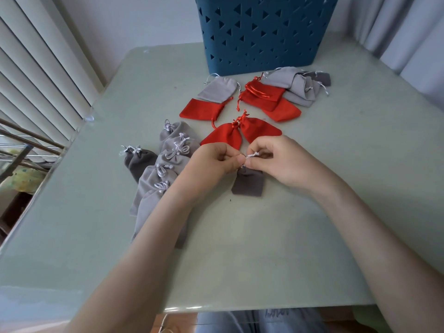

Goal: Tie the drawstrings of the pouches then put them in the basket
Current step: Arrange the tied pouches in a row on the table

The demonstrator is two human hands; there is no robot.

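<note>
A small dark grey pouch (pixel 248 184) lies on the table in front of me, its mouth gathered. My left hand (pixel 216 162) and my right hand (pixel 276 159) each pinch its white drawstring (pixel 252 155) just above the pouch. To the left lies a row of tied light grey pouches (pixel 168 164) and two tied dark grey pouches (pixel 138 159). Two tied red pouches (pixel 240 133) sit just beyond my hands. Farther back lie flat red pouches (pixel 264 96) and flat grey pouches (pixel 293 85) with loose strings. The blue basket (pixel 262 32) stands at the table's far edge.
The pale green table (pixel 240 248) ends close to my lap at the front. White blinds (pixel 43 68) and a rack stand to the left, and curtains (pixel 403 32) hang at the right.
</note>
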